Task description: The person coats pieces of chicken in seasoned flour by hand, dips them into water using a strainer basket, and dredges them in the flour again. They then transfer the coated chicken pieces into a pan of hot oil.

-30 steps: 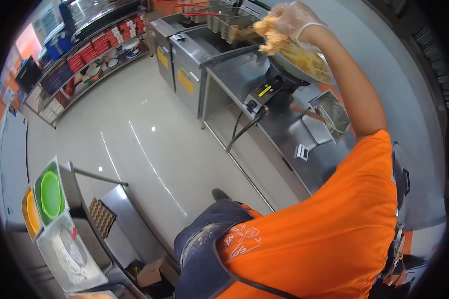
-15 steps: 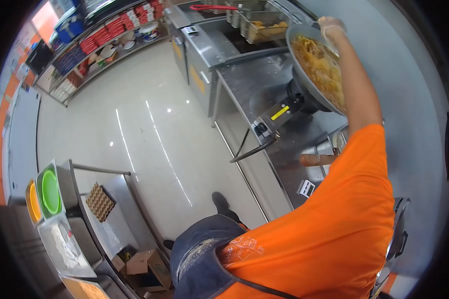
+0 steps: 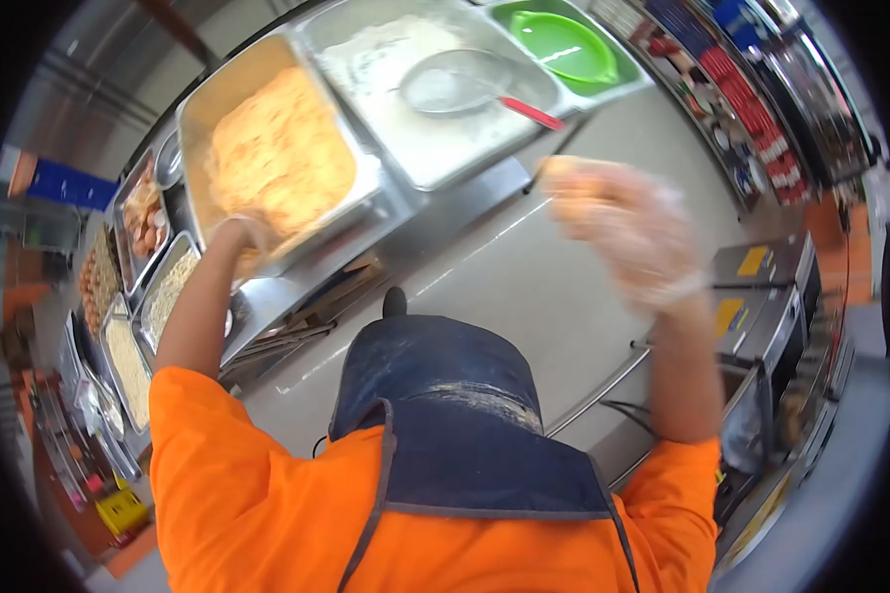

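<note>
A deep metal tray [image 3: 361, 178] holds a heap of orange breading crumbs [image 3: 282, 148]. My left hand [image 3: 252, 237], in a clear glove, is at the near edge of this tray. Its fingers are blurred against the crumbs, so their pose is unclear. My right hand [image 3: 628, 222], gloved too, hangs in the air over the floor, right of the trays. Its fingers look bent and carry orange coating, but motion smears them; whether anything is in them I cannot make out. Beside the crumbs stands a tray of white flour [image 3: 396, 128], with a red-handled mesh strainer [image 3: 455, 84] lying on it.
A green basin [image 3: 564, 47] sits in another metal tray beyond the flour. Left of the crumbs are a tray of eggs [image 3: 143, 227], more food trays and a small metal bowl [image 3: 170, 158]. Metal fryer cabinets [image 3: 756, 296] stand at right, shelves with red boxes [image 3: 752, 109] behind.
The view has swung from the wok and fryers to the trays. My right hand has left the wok's rim and is raised in mid-air. My left hand has come into view.
</note>
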`<control>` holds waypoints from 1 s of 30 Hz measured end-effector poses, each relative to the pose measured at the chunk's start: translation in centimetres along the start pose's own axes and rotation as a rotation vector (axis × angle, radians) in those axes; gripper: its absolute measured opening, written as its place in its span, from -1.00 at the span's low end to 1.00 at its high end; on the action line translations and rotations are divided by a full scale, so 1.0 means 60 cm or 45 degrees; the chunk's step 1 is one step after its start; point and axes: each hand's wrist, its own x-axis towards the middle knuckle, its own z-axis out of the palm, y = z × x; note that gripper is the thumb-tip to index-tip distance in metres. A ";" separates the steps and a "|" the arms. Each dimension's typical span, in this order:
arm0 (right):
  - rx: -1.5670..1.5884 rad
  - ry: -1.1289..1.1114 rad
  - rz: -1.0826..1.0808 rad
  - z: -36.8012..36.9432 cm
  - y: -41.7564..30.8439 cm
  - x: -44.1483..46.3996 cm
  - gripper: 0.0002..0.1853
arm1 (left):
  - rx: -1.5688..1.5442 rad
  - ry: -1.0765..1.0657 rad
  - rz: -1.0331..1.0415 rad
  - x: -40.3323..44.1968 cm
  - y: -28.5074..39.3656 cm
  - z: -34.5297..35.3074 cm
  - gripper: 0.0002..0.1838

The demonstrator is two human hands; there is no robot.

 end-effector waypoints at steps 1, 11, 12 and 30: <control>0.090 -0.097 0.074 0.104 -0.014 0.072 -0.77 | -0.055 -0.051 0.014 0.003 -0.006 0.011 -0.58; -1.070 -1.380 0.563 0.546 0.072 0.354 -0.39 | -0.554 -0.007 0.236 -0.049 -0.058 0.004 -0.52; -1.086 -1.408 0.575 0.547 0.072 0.354 -0.39 | -0.585 -0.021 0.244 -0.044 -0.072 0.010 -0.52; -1.275 -1.366 -0.319 0.569 0.103 0.424 -0.70 | -0.689 0.115 0.045 -0.059 -0.080 -0.015 -0.62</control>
